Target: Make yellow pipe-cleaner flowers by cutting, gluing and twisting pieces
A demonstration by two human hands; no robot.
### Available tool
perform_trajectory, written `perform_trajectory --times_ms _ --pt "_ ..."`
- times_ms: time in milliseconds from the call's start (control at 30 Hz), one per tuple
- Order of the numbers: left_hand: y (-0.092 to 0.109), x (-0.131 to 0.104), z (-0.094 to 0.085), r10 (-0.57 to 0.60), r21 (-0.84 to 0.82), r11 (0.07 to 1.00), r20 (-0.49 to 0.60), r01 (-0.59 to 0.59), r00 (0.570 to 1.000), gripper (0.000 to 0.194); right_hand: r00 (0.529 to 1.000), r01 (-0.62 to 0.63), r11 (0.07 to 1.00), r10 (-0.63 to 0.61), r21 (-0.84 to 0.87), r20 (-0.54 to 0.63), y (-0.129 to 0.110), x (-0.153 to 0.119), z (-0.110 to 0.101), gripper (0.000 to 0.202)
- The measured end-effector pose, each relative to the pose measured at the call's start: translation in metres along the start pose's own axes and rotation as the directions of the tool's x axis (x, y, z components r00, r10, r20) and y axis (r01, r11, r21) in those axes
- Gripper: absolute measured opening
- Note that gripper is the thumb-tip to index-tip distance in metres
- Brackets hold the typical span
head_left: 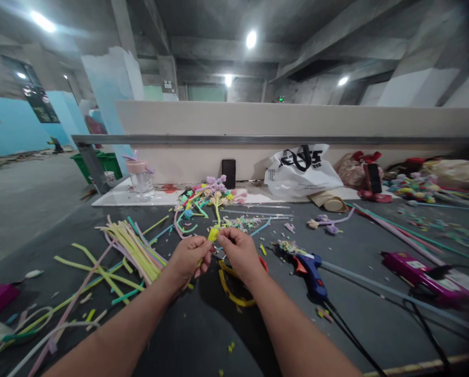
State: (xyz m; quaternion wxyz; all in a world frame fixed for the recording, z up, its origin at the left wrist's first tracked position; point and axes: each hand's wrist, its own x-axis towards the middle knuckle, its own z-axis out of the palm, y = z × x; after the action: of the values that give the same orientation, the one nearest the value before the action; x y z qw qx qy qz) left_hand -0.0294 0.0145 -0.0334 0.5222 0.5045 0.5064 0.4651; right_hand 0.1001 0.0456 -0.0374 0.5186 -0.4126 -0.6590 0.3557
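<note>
My left hand (191, 256) is closed in a pinch on a small bright yellow fuzzy piece (213, 234), which looks like pipe cleaner. At the piece's other side, the fingertips of my right hand (239, 252) pinch it too. Scissors (234, 299) with yellow and red handles show beneath my right hand, partly covered by it. To the left lies a bundle of pale yellow, pink and green pipe cleaners (134, 246). A blue hot glue gun (311, 272) with an orange trigger rests to the right. Beyond my hands is a heap of pastel pipe-cleaner flowers (214, 196).
A clear cup (141, 183) with a pink lid, a black phone (229, 173) and a white bag (303, 170) stand along the back ledge. Magenta devices (423, 277) lie at both sides. Cables, clear glue sticks and fuzzy scraps are scattered over the dark table (203, 335).
</note>
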Motion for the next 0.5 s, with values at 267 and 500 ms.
perform_trajectory --times_ms 267,500 --pt "-0.002 -0.0005 -0.0001 -0.034 -0.074 0.997 0.013 0.035 0.999 0.026 0.985 0.169 0.973 -0.169 -0.156 0.013 0.0027 0.0003 -0.0021 0.009" --pt "-0.0047 0.0009 -0.0025 -0.052 -0.104 0.993 0.001 0.052 0.999 0.025 0.964 0.264 0.94 -0.264 -0.218 0.028 -0.004 -0.0039 -0.0011 0.013"
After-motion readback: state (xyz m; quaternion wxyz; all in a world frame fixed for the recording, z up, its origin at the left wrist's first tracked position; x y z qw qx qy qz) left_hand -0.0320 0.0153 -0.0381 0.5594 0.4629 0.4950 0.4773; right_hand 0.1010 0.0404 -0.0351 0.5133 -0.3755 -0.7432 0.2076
